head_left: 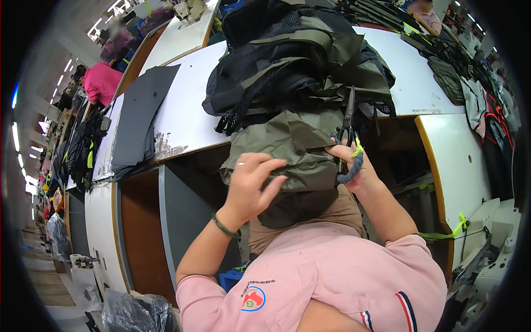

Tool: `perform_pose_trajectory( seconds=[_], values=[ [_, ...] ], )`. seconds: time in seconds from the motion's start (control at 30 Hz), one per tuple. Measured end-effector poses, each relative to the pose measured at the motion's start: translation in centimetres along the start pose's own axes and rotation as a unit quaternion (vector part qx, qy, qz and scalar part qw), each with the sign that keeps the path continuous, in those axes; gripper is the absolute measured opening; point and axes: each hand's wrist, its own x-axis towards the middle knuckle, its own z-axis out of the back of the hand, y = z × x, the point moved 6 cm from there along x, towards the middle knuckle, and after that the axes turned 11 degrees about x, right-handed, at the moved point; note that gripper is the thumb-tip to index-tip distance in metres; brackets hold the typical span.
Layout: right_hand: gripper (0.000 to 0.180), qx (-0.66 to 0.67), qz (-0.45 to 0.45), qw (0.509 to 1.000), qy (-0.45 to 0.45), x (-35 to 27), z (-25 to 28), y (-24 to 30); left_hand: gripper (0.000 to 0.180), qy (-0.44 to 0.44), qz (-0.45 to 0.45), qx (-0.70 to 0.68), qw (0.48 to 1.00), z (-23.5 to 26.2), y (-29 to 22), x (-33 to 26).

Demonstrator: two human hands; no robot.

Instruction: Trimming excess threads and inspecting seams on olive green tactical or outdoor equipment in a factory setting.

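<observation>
My right hand [358,169] is closed round a pair of scissors [349,119], whose dark blades point away from me. Grey wrapping and a bright yellow-green tie cover the handle loop. The fingers of that hand also meet the right edge of an olive-green fabric piece [276,135]. My left hand [255,182] lies over the near left part of this fabric, thumb and forefinger apart, with nothing visible between them. The fabric is creased and hangs over the table edge toward my lap. Beyond it sits a heap of black and olive backpack pieces [276,66], with mesh and straps showing.
Dark grey flat sheets [141,116] lie on the white table [191,105] at left. Open compartments are under the tabletop, beside a grey panel [191,221]. More fabric pieces [448,80] are piled at far right. A person in pink [102,82] works at far left.
</observation>
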Motion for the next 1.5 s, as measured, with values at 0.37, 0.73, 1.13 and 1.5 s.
perform_pose_trajectory(
  seconds=[0.37, 0.73, 1.13, 1.5],
  values=[
    [0.02, -0.117, 0.029, 0.991, -0.052, -1.4, 2.8, 2.9, 0.019, -0.02, -0.076, -0.044, 0.996, -4.3, -1.2, 1.8],
    [0.043, -0.767, 0.256, 0.581, 0.094, -5.2, -0.5, 10.6, 0.025, 0.029, -0.064, -0.155, 0.985, -6.3, -1.6, 2.3],
    [0.039, -0.871, 0.332, 0.295, 0.209, -8.5, -6.8, 15.2, 0.027, -0.026, -0.238, -0.023, 0.971, -6.2, -4.9, 2.6],
    [0.032, -0.889, 0.183, 0.328, 0.26, -7.7, -6.6, 14.9, 0.021, -0.039, -0.296, 0.023, 0.954, -6.2, -6.0, 2.0]
  ],
)
